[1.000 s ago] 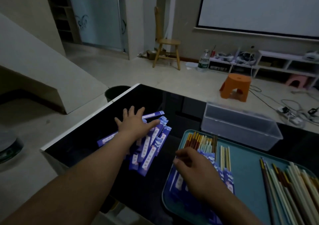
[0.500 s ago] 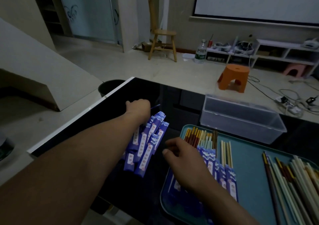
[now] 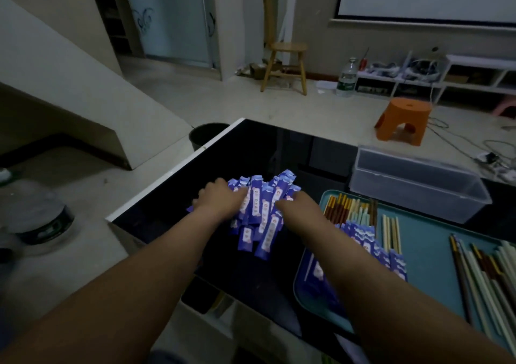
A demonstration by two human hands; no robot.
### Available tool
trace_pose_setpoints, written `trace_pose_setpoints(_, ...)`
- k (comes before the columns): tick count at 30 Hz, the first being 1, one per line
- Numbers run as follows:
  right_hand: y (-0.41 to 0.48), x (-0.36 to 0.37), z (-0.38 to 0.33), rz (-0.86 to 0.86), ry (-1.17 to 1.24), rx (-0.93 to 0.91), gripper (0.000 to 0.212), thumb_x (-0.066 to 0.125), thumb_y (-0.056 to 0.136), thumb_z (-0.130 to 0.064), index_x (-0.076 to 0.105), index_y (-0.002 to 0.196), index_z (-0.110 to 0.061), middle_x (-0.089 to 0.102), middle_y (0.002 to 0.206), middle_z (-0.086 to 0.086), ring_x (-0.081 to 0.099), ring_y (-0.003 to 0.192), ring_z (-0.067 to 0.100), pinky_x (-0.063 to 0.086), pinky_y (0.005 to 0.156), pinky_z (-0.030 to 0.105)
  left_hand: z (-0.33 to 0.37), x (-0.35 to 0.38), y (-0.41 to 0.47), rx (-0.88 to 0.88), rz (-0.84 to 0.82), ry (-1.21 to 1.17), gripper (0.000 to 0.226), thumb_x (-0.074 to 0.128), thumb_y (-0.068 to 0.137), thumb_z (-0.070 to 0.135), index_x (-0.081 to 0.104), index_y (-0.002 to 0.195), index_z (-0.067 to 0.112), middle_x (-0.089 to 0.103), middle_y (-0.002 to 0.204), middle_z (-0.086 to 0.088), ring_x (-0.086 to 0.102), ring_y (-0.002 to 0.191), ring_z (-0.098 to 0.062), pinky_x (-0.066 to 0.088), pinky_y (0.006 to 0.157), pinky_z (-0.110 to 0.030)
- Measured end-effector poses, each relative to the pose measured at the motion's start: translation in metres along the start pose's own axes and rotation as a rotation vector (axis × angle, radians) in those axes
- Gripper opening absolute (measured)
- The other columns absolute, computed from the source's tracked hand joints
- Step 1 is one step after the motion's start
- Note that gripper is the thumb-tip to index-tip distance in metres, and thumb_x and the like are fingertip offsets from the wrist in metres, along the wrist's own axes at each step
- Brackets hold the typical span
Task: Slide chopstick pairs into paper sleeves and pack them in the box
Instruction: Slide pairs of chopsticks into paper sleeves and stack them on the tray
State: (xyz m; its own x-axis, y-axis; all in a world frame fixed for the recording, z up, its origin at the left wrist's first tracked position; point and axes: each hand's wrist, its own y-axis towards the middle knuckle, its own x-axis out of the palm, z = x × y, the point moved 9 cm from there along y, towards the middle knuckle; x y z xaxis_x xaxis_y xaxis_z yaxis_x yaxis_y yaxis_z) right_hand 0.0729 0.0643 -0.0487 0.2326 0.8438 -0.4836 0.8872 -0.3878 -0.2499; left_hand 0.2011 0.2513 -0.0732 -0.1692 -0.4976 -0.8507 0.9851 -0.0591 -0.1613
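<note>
Paper sleeves (image 3: 261, 210): blue heap on the black table (image 3: 265, 146), just left of the teal tray (image 3: 435, 254), squeezed between both hands. Left hand (image 3: 220, 200) on the heap's left flank, fingers curled down over the top sleeves, gripping. Right hand (image 3: 300, 210) against the right flank, thumb on the sleeves, fingers hidden behind the heap; tightness of that grip: cannot tell. Heap well inside the table's white edge (image 3: 173, 170), with black surface showing on its left and far sides. Clear box (image 3: 413, 187) just beyond the tray's far rim, well right of the heap. On the tray: sleeved chopsticks (image 3: 365, 238) fanned near its left rim, close to the right wrist; loose chopsticks (image 3: 485, 274) along its right side. Dark bin (image 3: 206, 134) on the floor off the table's far-left corner, orange stool (image 3: 403, 120) further out on the floor.
</note>
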Motion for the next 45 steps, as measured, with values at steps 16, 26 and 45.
trace_pose_setpoints(16,-0.016,-0.01,0.008,0.089,-0.073,0.156,0.019,0.052,0.103,-0.017,0.068,0.106,-0.007,0.069,0.107,0.015,0.068,0.099,0.026,0.046,0.064,0.027,0.07,0.04,-0.052,0.271,0.008,0.034,0.055,0.048,0.098,0.059,0.056,0.138,0.023,0.054,0.144,-0.007,0.046,0.135,-0.03,0.036,0.106,-0.046)
trace_pose_setpoints(26,-0.022,0.008,-0.013,0.052,-0.219,0.136,0.033,0.045,0.106,-0.006,0.062,0.133,0.001,0.062,0.137,0.019,0.057,0.128,0.035,0.043,0.104,0.036,0.057,0.056,-0.052,0.286,-0.133,-0.003,0.052,0.042,0.105,0.053,0.052,0.143,0.019,0.053,0.142,-0.01,0.043,0.132,-0.033,0.04,0.106,-0.045)
trace_pose_setpoints(45,-0.041,-0.062,0.033,0.323,-0.154,0.189,0.015,0.057,0.089,-0.002,0.07,0.089,0.006,0.069,0.084,0.024,0.068,0.07,0.035,0.061,0.066,0.049,0.091,0.059,-0.096,0.291,-0.295,-0.443,0.044,0.05,0.1,0.037,0.058,0.141,0.023,0.066,0.132,0.001,0.065,0.109,-0.017,0.053,0.099,-0.039)
